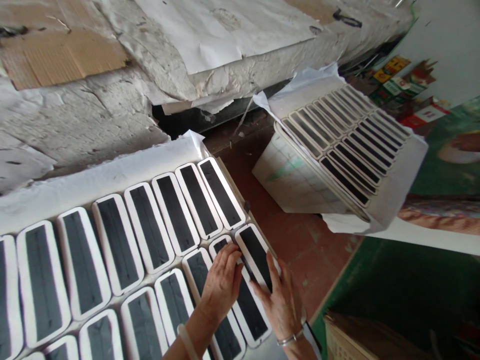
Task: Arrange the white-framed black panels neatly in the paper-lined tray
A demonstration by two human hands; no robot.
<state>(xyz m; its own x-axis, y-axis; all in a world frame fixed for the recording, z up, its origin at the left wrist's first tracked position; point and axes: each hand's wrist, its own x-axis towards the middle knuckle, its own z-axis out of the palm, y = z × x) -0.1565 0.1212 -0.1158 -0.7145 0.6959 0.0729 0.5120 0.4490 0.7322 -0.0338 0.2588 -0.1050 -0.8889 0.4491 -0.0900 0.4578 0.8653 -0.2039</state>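
Rows of white-rimmed pieces with dark rectangular centres lie on a paper-covered surface, among them a piece [217, 192] at the right end of the far row. My right hand [279, 300] grips the lower end of another such piece [255, 252], thumb on one side and fingers on the other. Beside it, my left hand [224, 280] has its fingers curled together near that piece's left edge; whatever they pinch, if anything, is hidden. Bracelets circle both wrists.
A second paper-lined tray [273, 105] of similar pieces stands on a pale bin [292, 175] at the right. Beyond runs a rough ledge [123, 100] with cardboard [63, 55]. A cardboard box [348, 337] is at the lower right. A person's arm [438, 215] shows at the right edge.
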